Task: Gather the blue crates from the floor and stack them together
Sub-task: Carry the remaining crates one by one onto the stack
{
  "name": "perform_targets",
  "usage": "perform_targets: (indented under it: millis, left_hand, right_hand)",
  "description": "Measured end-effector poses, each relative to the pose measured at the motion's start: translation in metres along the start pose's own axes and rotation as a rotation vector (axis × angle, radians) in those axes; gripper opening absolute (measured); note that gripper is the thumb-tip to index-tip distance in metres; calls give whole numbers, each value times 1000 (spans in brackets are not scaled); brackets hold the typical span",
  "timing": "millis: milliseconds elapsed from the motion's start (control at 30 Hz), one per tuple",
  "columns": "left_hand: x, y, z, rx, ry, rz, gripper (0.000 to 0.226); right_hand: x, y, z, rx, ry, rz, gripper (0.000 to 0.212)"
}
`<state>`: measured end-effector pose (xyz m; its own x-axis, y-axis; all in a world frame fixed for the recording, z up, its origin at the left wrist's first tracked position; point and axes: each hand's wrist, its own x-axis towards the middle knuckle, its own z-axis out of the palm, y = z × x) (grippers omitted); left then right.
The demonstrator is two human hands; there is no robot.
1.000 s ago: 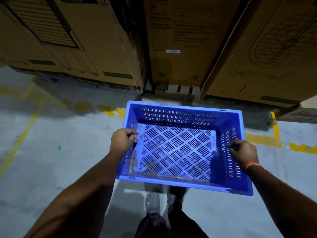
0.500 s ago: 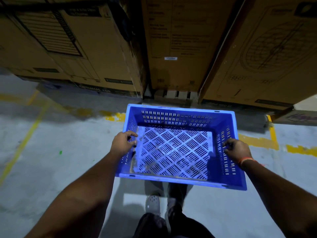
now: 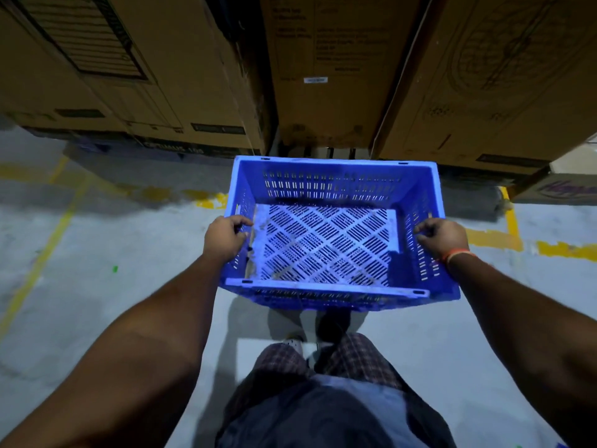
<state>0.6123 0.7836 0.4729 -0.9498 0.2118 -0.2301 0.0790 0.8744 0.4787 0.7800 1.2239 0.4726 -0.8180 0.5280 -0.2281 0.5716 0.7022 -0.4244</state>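
A blue crate [image 3: 329, 185] with slotted walls and a lattice floor hangs in front of me above the concrete floor, empty inside. My left hand [image 3: 224, 237] grips its left rim, fingers curled over the edge. On the opposite side my right hand [image 3: 442, 237], with an orange band at the wrist, grips the right rim the same way. No other blue crate shows in the head view.
Tall cardboard boxes [image 3: 339, 76] stand in a row right behind the crate. Yellow floor lines [image 3: 494, 239] run left and right on the grey concrete. My legs and shoes [image 3: 297, 342] are below the crate. A smaller carton [image 3: 565, 189] sits at far right.
The crate, held in both hands, has moved forward toward the cardboard boxes and levelled out. Both grips are unchanged.
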Motion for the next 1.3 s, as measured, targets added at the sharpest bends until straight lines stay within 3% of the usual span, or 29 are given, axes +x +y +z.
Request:
perform_targets:
  millis: [500, 933, 1300]
  left_hand:
    - [4, -2, 11, 81, 115, 2, 20]
    - [11, -6, 21, 282, 209, 78, 20]
    - [-4, 0, 18, 240, 232, 72, 17]
  right_hand:
    - [9, 2, 4, -32, 51, 23, 14]
    - [17, 4, 5, -219, 88, -143, 19]
    - [15, 5, 5, -218, 89, -153, 18]
